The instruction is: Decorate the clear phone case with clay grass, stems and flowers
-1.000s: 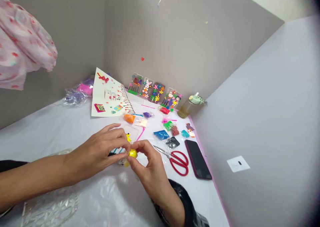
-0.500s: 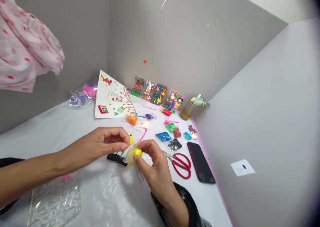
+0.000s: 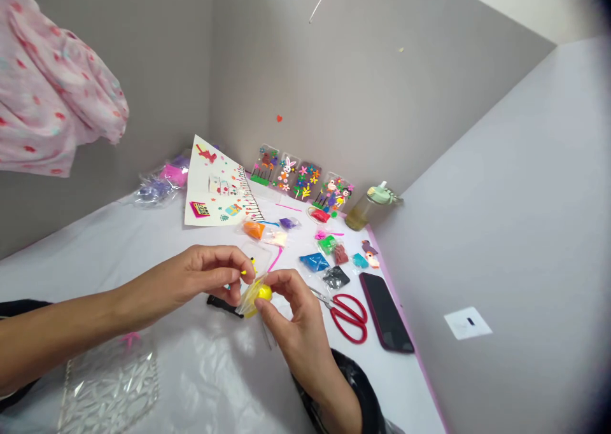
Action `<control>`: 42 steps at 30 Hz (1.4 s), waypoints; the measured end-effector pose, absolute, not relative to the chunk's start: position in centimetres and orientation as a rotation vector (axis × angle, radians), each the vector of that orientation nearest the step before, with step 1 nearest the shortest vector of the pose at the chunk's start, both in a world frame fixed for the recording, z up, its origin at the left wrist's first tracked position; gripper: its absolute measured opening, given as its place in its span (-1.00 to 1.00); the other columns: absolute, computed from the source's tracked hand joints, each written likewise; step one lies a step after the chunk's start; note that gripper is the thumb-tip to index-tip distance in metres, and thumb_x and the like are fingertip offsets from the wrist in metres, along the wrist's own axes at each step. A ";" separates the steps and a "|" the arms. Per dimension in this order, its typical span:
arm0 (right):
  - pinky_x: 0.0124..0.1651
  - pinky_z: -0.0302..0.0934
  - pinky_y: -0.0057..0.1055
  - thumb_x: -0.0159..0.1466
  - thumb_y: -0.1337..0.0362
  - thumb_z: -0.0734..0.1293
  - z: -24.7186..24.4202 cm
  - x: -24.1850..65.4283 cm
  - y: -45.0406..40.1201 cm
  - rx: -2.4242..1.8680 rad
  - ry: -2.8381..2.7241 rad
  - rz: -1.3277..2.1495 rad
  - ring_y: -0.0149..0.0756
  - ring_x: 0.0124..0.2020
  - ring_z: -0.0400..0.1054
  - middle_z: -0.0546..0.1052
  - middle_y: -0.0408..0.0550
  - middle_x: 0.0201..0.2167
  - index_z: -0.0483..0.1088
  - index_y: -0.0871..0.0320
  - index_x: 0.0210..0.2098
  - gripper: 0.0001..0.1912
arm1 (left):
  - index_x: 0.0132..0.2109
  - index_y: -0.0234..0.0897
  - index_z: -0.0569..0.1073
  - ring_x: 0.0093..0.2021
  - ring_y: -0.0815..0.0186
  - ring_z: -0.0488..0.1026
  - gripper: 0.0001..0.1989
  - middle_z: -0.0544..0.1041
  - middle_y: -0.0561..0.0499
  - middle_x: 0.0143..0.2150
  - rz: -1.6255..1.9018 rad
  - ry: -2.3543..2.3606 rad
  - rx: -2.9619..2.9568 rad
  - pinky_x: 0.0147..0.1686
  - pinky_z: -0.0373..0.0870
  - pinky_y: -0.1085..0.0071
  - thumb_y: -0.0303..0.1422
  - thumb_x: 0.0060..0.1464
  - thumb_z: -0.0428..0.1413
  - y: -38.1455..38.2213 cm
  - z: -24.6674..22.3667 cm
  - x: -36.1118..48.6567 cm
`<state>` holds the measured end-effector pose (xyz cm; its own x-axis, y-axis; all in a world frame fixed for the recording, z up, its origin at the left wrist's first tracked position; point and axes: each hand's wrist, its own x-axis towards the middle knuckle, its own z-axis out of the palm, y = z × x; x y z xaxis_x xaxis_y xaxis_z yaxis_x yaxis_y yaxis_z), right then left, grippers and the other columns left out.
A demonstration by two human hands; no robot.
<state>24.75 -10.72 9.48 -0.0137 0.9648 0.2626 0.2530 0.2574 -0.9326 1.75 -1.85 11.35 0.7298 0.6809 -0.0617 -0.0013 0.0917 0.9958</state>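
My right hand [image 3: 293, 307] pinches a small clear bag of yellow clay [image 3: 264, 292] between thumb and fingers. Just left of the bag, my left hand [image 3: 214, 272] is closed, its thumb and forefinger gripping a tiny bit of yellow clay [image 3: 244, 272]. Behind the fingers lies a clear plate with a small yellow figure [image 3: 252, 263], partly hidden. Below my left hand is a black fringed piece [image 3: 224, 306], partly covered by the hand and the bag.
Red-handled scissors [image 3: 349, 317] and a phone [image 3: 386, 312] lie at the right. Bags of blue clay [image 3: 314, 262], black clay [image 3: 336, 277] and orange clay [image 3: 253, 230] are spread behind. Decorated clear cards [image 3: 287, 172] lean on the wall beside a bottle [image 3: 365, 208]. A clear patterned pouch [image 3: 112, 389] lies front left.
My left fingers have drawn closer to the bag's opening, and a bit of yellow now shows at their tips. My right hand keeps its hold on the bag. The view has shifted slightly.
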 end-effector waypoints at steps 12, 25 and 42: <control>0.11 0.47 -0.29 0.37 0.30 0.49 9.7 24.7 -11.0 -1.186 -1.503 0.833 -0.20 -0.04 0.62 0.71 -0.09 -0.10 0.52 0.04 -0.08 -0.85 | -0.20 -0.07 0.74 -0.30 0.35 0.56 -0.71 0.65 0.13 -0.31 0.628 0.765 1.385 -0.18 0.52 0.47 0.02 0.25 0.40 -3.0 12.5 2.3; 0.01 0.45 -0.29 0.38 0.32 0.45 9.5 24.4 -11.1 -1.206 -1.590 0.773 -0.20 -0.13 0.55 0.65 -0.11 -0.18 0.46 0.03 -0.09 -0.86 | -0.03 -0.04 0.73 -0.22 0.30 0.60 -0.80 0.67 0.06 -0.19 1.095 0.626 2.425 -0.21 0.43 0.45 -0.30 0.53 0.17 -2.8 9.2 2.2; -0.03 0.47 -0.29 0.40 0.09 0.59 9.5 24.4 -11.0 -1.155 -1.545 0.899 -0.21 -0.16 0.55 0.69 -0.09 -0.15 0.51 0.02 -0.10 -0.75 | -0.18 -0.09 0.63 -0.15 0.26 0.55 -0.83 0.64 0.11 -0.25 1.039 0.493 2.375 0.12 0.41 0.31 -0.42 0.44 0.21 -3.7 10.3 3.3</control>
<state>24.44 -11.03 9.54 -0.0788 0.9609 0.2656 0.2444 0.2769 -0.9293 3.33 -3.65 10.30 0.6438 0.5054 0.5746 0.1259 -0.8106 0.5719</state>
